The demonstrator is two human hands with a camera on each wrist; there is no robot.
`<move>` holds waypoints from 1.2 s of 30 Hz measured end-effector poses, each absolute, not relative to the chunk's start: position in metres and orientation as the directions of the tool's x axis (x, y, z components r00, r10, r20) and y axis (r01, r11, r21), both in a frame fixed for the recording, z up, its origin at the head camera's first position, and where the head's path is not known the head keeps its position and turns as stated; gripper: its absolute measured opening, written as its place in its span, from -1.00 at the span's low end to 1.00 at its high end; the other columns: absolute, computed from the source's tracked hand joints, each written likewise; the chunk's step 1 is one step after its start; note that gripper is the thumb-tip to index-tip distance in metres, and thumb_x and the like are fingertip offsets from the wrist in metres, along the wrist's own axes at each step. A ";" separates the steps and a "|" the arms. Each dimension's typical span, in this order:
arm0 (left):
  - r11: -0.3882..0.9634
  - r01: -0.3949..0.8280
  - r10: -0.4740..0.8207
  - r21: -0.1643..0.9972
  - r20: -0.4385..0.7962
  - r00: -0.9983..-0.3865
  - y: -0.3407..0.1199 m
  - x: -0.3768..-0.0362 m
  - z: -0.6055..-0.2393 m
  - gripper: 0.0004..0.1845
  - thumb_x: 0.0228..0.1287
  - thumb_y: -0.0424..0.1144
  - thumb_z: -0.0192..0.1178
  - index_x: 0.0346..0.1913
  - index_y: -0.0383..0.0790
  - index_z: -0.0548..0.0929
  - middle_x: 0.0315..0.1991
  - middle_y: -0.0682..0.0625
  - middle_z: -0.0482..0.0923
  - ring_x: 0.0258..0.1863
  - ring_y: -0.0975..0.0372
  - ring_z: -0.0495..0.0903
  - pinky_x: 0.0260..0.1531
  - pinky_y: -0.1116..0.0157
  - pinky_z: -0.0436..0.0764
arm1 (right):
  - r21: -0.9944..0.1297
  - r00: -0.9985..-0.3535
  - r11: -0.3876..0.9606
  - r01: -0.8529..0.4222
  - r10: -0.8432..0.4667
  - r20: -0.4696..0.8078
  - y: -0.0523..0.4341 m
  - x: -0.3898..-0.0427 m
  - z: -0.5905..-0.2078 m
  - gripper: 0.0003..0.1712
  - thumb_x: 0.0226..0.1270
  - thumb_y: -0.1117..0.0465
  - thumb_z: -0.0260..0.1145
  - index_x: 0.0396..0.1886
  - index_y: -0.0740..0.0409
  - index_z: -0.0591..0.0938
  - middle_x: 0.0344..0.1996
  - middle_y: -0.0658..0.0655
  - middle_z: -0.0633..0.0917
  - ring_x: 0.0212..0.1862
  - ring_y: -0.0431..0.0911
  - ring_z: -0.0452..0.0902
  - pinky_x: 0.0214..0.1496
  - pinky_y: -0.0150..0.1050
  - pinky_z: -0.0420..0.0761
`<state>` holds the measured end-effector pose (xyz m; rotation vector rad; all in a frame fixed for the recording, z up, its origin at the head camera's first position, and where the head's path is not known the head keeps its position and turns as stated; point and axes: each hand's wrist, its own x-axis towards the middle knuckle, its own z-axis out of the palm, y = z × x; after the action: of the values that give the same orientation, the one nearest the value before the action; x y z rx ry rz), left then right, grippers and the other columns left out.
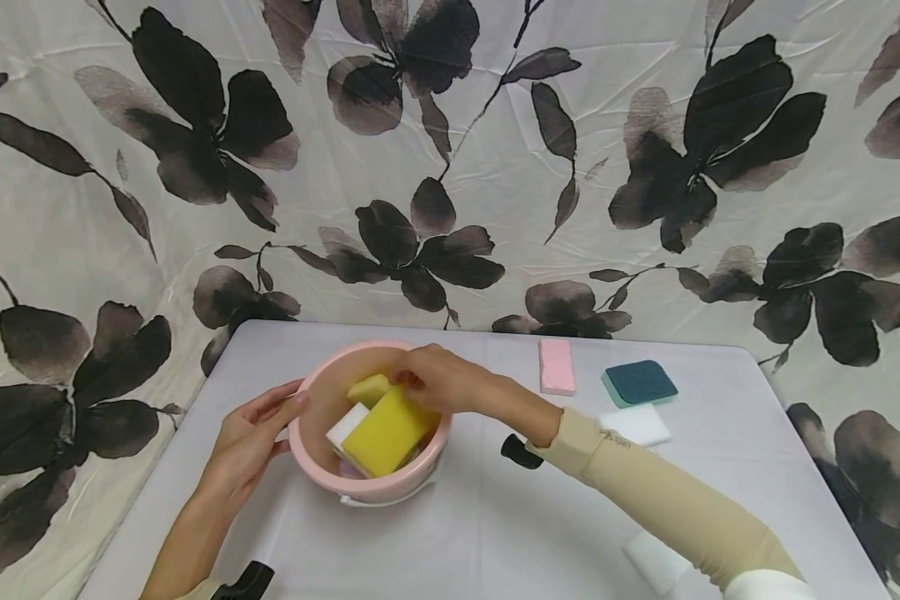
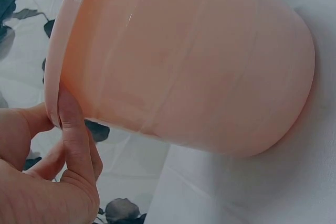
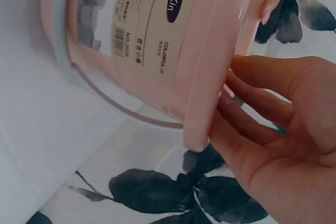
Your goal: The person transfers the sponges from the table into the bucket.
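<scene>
A pink bucket [image 1: 317,467] with a white handle stands on the table, holding several sponges. My left hand [image 1: 251,437] grips its rim on the left side; in the left wrist view the fingers [image 2: 74,129] pinch the rim from both sides. My right hand [image 1: 442,379] reaches over the far right rim, its curled fingers at the upper corner of a large yellow sponge [image 1: 386,433]. The bucket wall hides those fingertips in the right wrist view. Beside this sponge lie a smaller yellow piece [image 1: 369,389], a white sponge [image 1: 345,425] and something purple [image 1: 349,470] lower down.
Right of the bucket lie a pink sponge [image 1: 557,367], a green scouring sponge [image 1: 639,383] and a white sponge [image 1: 637,423]. Another white piece [image 1: 656,560] lies nearer, partly behind the right sleeve [image 1: 660,492]. A floral cloth [image 1: 525,192] hangs behind the white-covered table [image 1: 465,533].
</scene>
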<state>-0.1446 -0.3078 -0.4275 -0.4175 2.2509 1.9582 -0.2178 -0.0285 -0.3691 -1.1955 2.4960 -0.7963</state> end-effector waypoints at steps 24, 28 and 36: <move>0.113 -0.285 -0.116 0.952 -0.273 -0.955 -0.310 -0.142 -0.427 -0.17 0.33 0.15 0.36 0.51 -0.23 0.37 -0.06 0.39 0.62 -0.06 0.49 0.63 -0.15 0.41 0.71 | -0.687 -0.772 0.462 -0.561 -0.591 0.234 0.043 -0.223 -0.381 -0.79 0.36 0.28 0.45 -0.08 0.25 0.69 -0.20 0.09 0.72 -0.15 -0.09 0.64 -0.01 -0.17 0.72; 0.116 -0.289 -0.120 0.950 -0.276 -0.954 -0.309 -0.143 -0.427 -0.16 0.33 0.15 0.36 0.51 -0.22 0.37 -0.06 0.39 0.62 -0.06 0.49 0.63 -0.15 0.41 0.70 | -0.698 -0.807 0.484 -0.528 -0.542 0.235 0.054 -0.224 -0.384 -0.78 0.36 0.26 0.46 -0.07 0.24 0.69 -0.18 0.10 0.73 -0.12 -0.08 0.66 0.03 -0.17 0.71; 0.121 -0.297 -0.123 0.947 -0.283 -0.951 -0.308 -0.144 -0.429 -0.16 0.32 0.16 0.36 0.52 -0.21 0.37 -0.04 0.38 0.62 -0.06 0.49 0.63 -0.14 0.41 0.70 | -0.732 -0.866 0.499 -0.464 -0.428 0.257 0.074 -0.226 -0.396 -0.74 0.33 0.24 0.48 -0.05 0.23 0.70 -0.13 0.16 0.73 -0.08 -0.02 0.68 0.06 -0.07 0.71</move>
<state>-0.1440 -0.3078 -0.4287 -0.4246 2.2475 1.9524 -0.2259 0.0743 -0.3962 -0.8205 2.7556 -1.3666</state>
